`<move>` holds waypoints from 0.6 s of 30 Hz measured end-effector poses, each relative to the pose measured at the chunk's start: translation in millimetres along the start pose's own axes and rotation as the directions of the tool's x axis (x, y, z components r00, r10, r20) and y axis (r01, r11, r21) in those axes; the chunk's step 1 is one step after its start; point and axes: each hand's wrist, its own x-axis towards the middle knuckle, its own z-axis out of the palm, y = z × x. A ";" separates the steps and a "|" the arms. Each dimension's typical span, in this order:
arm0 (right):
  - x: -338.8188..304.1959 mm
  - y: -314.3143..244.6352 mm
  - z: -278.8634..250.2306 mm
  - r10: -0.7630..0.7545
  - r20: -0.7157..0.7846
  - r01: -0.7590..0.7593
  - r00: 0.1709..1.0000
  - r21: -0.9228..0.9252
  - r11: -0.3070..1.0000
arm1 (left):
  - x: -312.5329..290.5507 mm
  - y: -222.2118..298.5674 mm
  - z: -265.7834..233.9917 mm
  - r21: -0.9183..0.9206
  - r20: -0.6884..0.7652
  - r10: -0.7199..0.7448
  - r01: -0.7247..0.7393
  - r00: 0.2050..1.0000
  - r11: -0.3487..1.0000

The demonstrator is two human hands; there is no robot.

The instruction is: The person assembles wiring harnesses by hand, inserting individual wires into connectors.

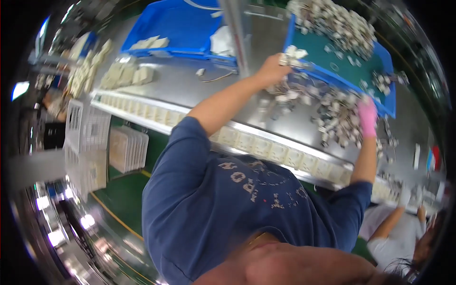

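My left hand [274,71], bare, is closed on a bunch of small white parts [293,55] at the near left corner of a blue bin [322,72]. The kind of these parts is too small to make out. My right hand [367,116] wears a pink glove and reaches into the right side of a loose pile of small white and grey parts [339,111] on the metal table [297,122]. Its fingers are blurred against the pile. A large heap of similar parts [337,26] fills the bin's far side, with a few scattered on its green bottom.
A rail with a row of cream pieces [242,140] runs along the table's near edge. Another blue bin [175,23] stands far left, beside a metal post [235,35]. Cream blocks [126,76] lie before it. White crates [88,126] stand left; a co-worker [394,237] is lower right.
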 end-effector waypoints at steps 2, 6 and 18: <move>16.9 48.2 -18.5 0.105 0.030 -0.106 0.994 0.032 0.994 | 2.4 -0.1 1.1 -0.062 0.043 0.039 -0.037 0.998 0.997; -0.8 37.7 -51.0 -0.025 -0.174 0.062 0.984 0.211 0.976 | -1.8 -36.7 -14.8 0.301 0.100 0.005 -0.035 0.995 0.953; 6.3 -24.9 -37.3 0.130 0.227 -0.193 0.965 0.285 0.939 | -22.3 -57.0 -40.7 0.833 0.249 -0.212 -0.098 0.945 0.545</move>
